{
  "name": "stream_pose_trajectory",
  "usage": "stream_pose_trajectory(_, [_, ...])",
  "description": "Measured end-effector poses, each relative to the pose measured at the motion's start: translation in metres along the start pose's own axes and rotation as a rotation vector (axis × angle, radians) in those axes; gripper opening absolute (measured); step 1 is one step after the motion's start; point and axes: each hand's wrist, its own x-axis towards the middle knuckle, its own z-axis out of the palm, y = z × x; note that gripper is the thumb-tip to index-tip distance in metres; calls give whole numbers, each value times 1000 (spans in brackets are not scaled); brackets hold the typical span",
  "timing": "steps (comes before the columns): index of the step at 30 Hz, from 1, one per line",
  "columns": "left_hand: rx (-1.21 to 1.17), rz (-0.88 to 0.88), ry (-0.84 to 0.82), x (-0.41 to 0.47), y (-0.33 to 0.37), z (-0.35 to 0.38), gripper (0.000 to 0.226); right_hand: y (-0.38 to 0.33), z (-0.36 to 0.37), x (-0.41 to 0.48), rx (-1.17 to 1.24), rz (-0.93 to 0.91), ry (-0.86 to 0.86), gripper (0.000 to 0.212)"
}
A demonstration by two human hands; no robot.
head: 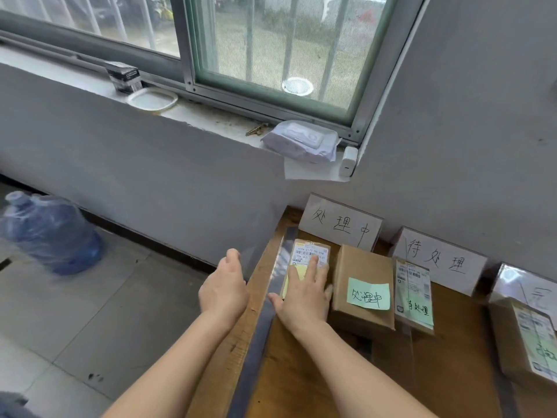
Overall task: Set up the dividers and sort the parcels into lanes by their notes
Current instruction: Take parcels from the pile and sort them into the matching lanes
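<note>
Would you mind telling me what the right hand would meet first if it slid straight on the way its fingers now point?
Most likely the standing sign card marked 处理中. The right hand lies flat on the parcel with the yellow note, pointing along it towards that card.

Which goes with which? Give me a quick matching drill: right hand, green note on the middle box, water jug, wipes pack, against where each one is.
1 right hand
2 green note
3 water jug
4 wipes pack

A on the floor
B on the windowsill
C flat on the yellow-note parcel
D stuck on the brown box

Pairs: 1-C, 2-D, 3-A, 4-B
</note>
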Motion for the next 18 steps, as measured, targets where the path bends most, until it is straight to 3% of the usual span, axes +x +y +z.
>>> stream_pose_trajectory(4, [-28, 76, -2, -4, 8, -1, 31, 3, 1, -2, 134, 56, 54, 75])
stream_pose_trajectory(10, [-88, 116, 0, -8, 12, -1, 37, 2, -9, -1, 278, 104, 281, 78])
stream_pose_trajectory(18, [-140, 167, 1, -15, 12, -5, 38, 8, 2, 8, 220, 65, 192, 67])
